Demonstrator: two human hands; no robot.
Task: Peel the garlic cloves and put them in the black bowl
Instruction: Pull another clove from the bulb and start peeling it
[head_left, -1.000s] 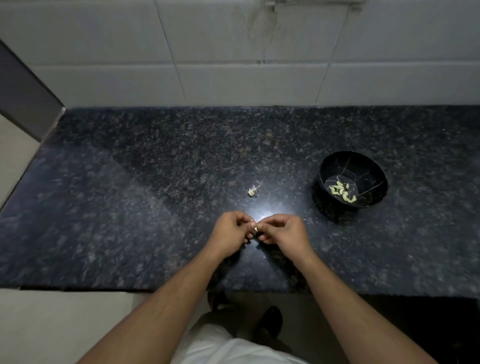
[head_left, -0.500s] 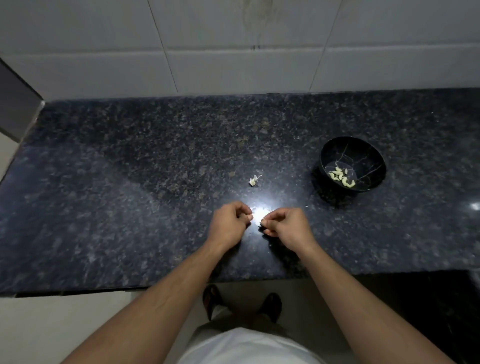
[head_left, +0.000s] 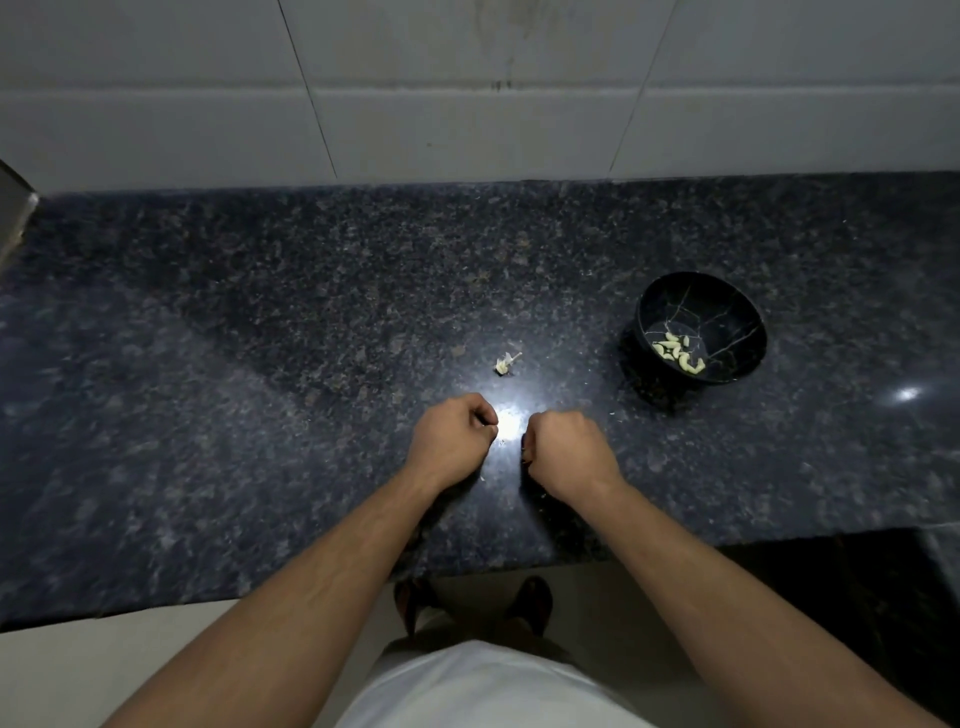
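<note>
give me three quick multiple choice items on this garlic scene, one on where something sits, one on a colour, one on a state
1. Where does the black bowl stand from the hands?
A. ahead and to the right
B. between them
C. to their left

2. What colour is the countertop?
A. white
B. dark speckled
C. red

3. How do the left hand and right hand lie?
A. flat, fingers spread
B. both inside the bowl
C. fingers curled, apart from each other

Answers: 1 A, the bowl sits past the right hand, peeled cloves inside. 2 B, dark stone with pale flecks. 3 C, both are curled with a lit gap between; what they hold is hidden.
</note>
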